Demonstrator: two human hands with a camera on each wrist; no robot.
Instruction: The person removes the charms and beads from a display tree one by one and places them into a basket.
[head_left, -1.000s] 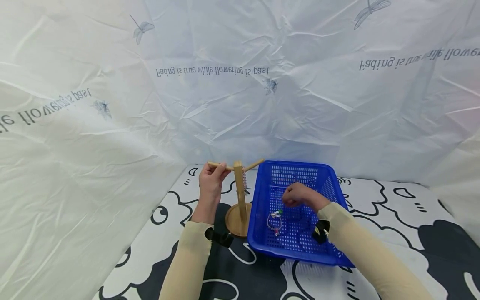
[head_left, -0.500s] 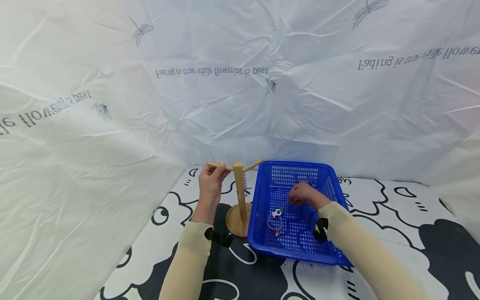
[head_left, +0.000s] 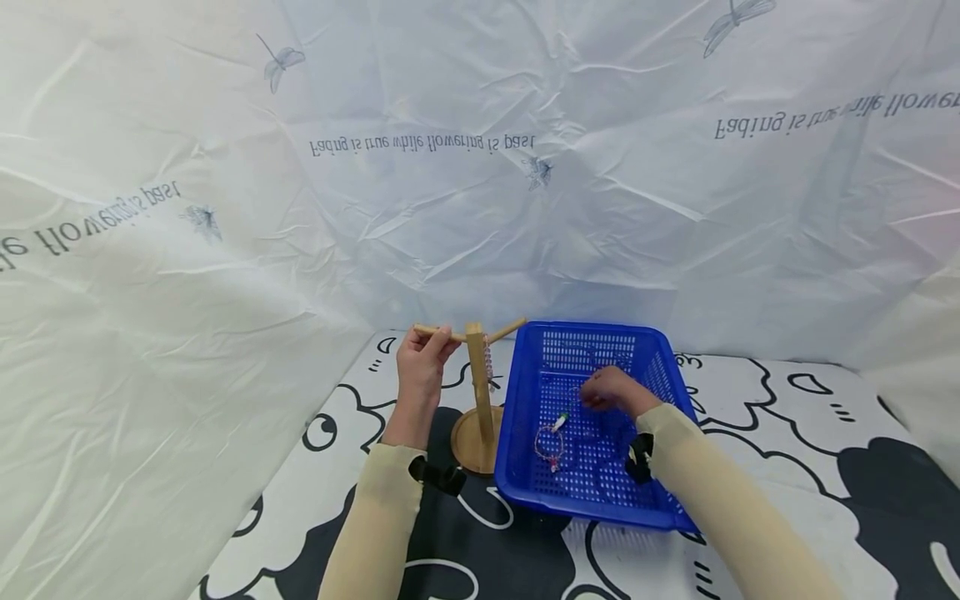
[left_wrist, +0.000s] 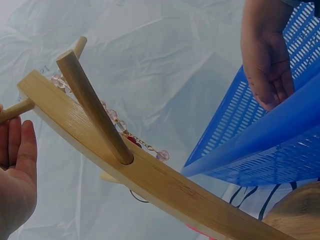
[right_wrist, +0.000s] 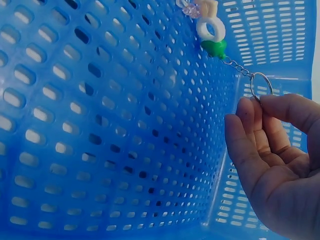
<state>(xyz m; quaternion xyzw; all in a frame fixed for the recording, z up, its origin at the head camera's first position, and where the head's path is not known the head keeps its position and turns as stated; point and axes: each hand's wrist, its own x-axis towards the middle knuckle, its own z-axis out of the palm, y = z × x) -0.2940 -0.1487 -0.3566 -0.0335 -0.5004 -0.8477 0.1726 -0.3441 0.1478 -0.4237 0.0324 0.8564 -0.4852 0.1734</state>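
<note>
My left hand grips a peg at the top of a wooden stand on a round base. A bracelet of clear pinkish beads hangs from the stand. Inside the blue plastic basket, my right hand pinches the metal split ring of a keychain between thumb and fingers. From the ring a short chain leads to a green bead, a white ring-shaped piece and clear beads, partly cut off by the frame. In the head view, a bracelet with a red charm lies in the basket beside the keychain.
The basket stands right of the wooden base, close against it. Under both lies a black-and-white cartoon-print cloth. White printed sheeting hangs behind and along the sides.
My right hand has moved a little to the right inside the basket, and the keychain's charm has turned and shifted with it. My left hand keeps its grip on the peg.
</note>
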